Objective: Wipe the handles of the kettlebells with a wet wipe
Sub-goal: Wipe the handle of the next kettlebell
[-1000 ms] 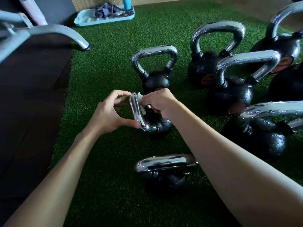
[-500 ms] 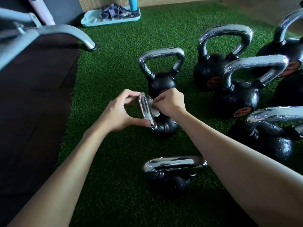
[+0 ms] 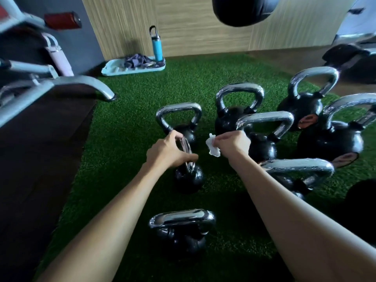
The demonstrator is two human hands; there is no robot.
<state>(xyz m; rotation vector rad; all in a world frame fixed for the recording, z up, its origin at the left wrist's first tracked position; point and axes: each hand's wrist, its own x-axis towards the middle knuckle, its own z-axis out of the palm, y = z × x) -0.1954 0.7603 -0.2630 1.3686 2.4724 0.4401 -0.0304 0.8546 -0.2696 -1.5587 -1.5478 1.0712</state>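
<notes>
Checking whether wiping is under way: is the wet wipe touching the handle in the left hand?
Apart. The head view shows turf between the wet wipe and the handle that the left hand grips.

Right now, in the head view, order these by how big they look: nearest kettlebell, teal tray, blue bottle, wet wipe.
1. nearest kettlebell, helped by its closeness to the camera.
2. teal tray.
3. blue bottle and wet wipe: too alike to rank; the bottle sits far back by the wall.
</notes>
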